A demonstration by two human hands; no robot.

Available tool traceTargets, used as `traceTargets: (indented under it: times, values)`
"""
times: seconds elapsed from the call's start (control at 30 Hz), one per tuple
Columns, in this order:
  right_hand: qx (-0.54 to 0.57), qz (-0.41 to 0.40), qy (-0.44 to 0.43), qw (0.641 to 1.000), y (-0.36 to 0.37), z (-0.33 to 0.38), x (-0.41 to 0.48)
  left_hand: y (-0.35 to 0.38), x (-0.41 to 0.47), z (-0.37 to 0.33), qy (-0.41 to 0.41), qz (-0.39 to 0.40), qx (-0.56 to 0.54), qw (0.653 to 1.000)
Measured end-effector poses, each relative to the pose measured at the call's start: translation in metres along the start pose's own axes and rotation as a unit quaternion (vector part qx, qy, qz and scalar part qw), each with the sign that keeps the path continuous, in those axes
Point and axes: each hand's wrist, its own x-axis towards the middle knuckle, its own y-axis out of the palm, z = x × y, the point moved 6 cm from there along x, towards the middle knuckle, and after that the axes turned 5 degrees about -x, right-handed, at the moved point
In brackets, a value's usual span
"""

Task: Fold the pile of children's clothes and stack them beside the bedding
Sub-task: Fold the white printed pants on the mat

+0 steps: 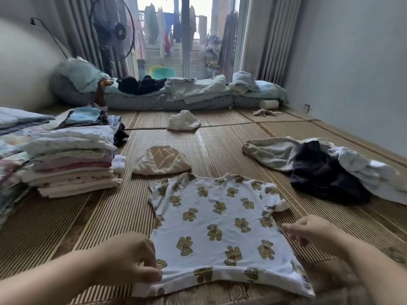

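A pale blue children's T-shirt [220, 225] printed with brown bears lies flat on the woven mat, its neck pointing away from me. My left hand [130, 258] pinches its lower left hem corner. My right hand [312, 233] is at the shirt's right side edge with fingers curled, and it appears to pinch the fabric there. A tall stack of folded clothes [72, 161] stands to the left, next to folded bedding [13, 137]. An unfolded pile [326, 168] of grey, black and white garments lies to the right.
A beige garment [161, 160] lies just beyond the shirt and a white crumpled one [184, 121] lies farther off. Mattresses with blankets [167, 93] line the far end before the balcony door. A fan [114, 31] stands at the back left. The wall runs along the right.
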Motion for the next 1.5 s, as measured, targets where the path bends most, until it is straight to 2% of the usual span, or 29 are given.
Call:
traceTargets:
  times: [0.07,0.13,0.27,0.37,0.43,0.53,0.63,0.7,0.8,0.83,0.9,1.03,1.07,1.13,1.17,1.2,1.27,1.33,1.5]
  values:
    - [-0.083,-0.12,0.024,0.989,-0.027,0.002,0.03,-0.012,0.021,0.008,-0.032,-0.05,-0.024,0.998]
    - [-0.104,-0.193,0.043,0.975,-0.044,0.006,0.058,-0.026,0.047,0.026,-0.091,-0.133,-0.051,0.986]
    - [-0.066,-0.198,0.108,0.972,-0.041,0.001,0.115,-0.047,0.099,0.081,-0.263,-0.253,-0.097,0.926]
    - [-0.093,-0.208,0.148,0.962,-0.033,-0.004,0.136,-0.051,0.117,0.115,-0.428,-0.274,-0.133,0.851]
    - [-0.099,-0.217,0.165,0.957,-0.032,-0.003,0.144,-0.05,0.125,0.126,-0.477,-0.269,-0.127,0.827]
    - [-0.105,-0.185,0.179,0.961,-0.031,-0.001,0.157,-0.054,0.142,0.132,-0.478,-0.242,-0.129,0.834]
    - [-0.084,-0.195,0.146,0.966,-0.037,0.004,0.163,-0.057,0.151,0.135,-0.426,-0.273,-0.271,0.819]
    - [-0.055,-0.231,0.115,0.965,-0.044,0.004,0.162,-0.061,0.147,0.136,-0.404,-0.332,-0.362,0.772]
    - [-0.009,-0.232,0.12,0.965,-0.045,0.0,0.159,-0.058,0.138,0.143,-0.398,-0.383,-0.491,0.673]
    - [0.0,-0.229,0.126,0.965,-0.044,-0.001,0.157,-0.056,0.134,0.146,-0.405,-0.39,-0.499,0.66]
    - [0.015,-0.23,0.127,0.965,-0.043,-0.002,0.155,-0.053,0.126,0.154,-0.423,-0.404,-0.459,0.668]
    - [0.078,-0.231,0.119,0.962,-0.045,-0.01,0.15,-0.056,0.119,0.155,-0.417,-0.441,-0.348,0.715]
    - [0.099,-0.23,0.12,0.961,-0.045,-0.013,0.149,-0.057,0.122,0.152,-0.4,-0.419,-0.336,0.742]
    - [0.125,-0.23,0.119,0.958,-0.046,-0.017,0.149,-0.058,0.128,0.142,-0.379,-0.329,-0.244,0.83]
    - [0.128,-0.23,0.118,0.958,-0.045,-0.017,0.149,-0.058,0.13,0.138,-0.376,-0.296,-0.183,0.859]
    - [0.13,-0.23,0.118,0.957,-0.045,-0.018,0.149,-0.059,0.13,0.139,-0.388,-0.287,-0.148,0.864]
    - [0.136,-0.232,0.118,0.956,-0.044,-0.02,0.151,-0.06,0.124,0.14,-0.416,-0.302,-0.151,0.844]
    - [0.141,-0.234,0.12,0.954,-0.044,-0.022,0.152,-0.059,0.12,0.145,-0.423,-0.331,-0.215,0.816]
    - [0.222,-0.249,0.118,0.935,-0.046,-0.027,0.154,-0.052,0.106,0.149,-0.385,-0.449,-0.397,0.702]
